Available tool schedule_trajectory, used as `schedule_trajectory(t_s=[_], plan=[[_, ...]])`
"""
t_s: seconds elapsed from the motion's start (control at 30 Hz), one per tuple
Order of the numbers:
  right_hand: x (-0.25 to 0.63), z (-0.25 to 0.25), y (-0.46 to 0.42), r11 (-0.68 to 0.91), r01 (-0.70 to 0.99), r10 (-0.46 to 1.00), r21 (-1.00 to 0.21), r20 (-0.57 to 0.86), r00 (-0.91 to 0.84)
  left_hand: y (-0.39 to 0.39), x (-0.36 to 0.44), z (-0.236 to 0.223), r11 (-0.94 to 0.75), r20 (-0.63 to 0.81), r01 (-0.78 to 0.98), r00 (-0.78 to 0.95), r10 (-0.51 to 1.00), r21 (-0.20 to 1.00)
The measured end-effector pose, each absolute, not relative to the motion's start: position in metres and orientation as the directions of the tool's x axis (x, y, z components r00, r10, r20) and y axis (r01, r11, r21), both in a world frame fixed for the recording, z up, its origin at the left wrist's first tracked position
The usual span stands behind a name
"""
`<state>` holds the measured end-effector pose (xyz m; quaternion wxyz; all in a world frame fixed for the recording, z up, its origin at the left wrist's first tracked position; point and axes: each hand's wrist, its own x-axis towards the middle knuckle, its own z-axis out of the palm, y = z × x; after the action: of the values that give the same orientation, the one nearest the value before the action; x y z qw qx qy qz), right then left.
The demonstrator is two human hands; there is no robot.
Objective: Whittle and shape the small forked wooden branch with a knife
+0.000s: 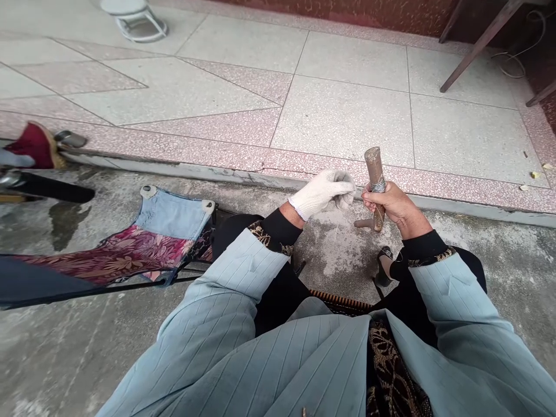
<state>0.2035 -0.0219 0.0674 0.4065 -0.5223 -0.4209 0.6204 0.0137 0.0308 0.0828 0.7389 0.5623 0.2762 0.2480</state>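
My right hand (395, 205), bare, is wrapped around a thick brown wooden stick (373, 162) held nearly upright. Thin silvery wire (379, 184) is wound about the stick just above my fingers, and a fine loose strand hangs below the hand. A short wooden peg (364, 223) juts to the left near the stick's lower end. Just left of the stick is my left hand (325, 190), in a white knit glove, its thumb and fingers pinched together. What lies in that pinch is too fine to make out.
A folding chair (174, 217) with denim and floral cloth stands at my left. Beyond it are another person's red shoe (37, 145) and a dark tube (56, 186). A low step edge (226, 176) crosses ahead; a white stool (139, 23) and wooden legs (478, 49) stand on the tiles.
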Motion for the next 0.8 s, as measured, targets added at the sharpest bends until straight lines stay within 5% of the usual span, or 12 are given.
schedule_trajectory(t_s=[0.27,0.43,0.6,0.8], plan=[[0.204,0.07,-0.023,-0.309,-0.007,0.945,-0.951,-0.306,-0.116,0.027,0.015,0.085,0.21,-0.138,-0.014,0.709,0.692,0.978],[0.211,0.076,-0.021,-0.284,0.08,0.948,-0.955,-0.292,-0.125,0.028,0.013,0.087,0.0,-0.113,0.17,0.657,0.746,0.986],[0.213,0.084,-0.021,-0.258,0.109,0.934,-0.96,-0.276,-0.226,0.032,0.011,0.089,-0.337,0.021,0.421,0.599,0.8,0.842],[0.206,0.076,-0.017,-0.166,0.132,0.985,-0.977,-0.169,-0.013,0.031,0.013,0.081,-0.087,-0.126,0.286,0.648,0.751,0.954]])
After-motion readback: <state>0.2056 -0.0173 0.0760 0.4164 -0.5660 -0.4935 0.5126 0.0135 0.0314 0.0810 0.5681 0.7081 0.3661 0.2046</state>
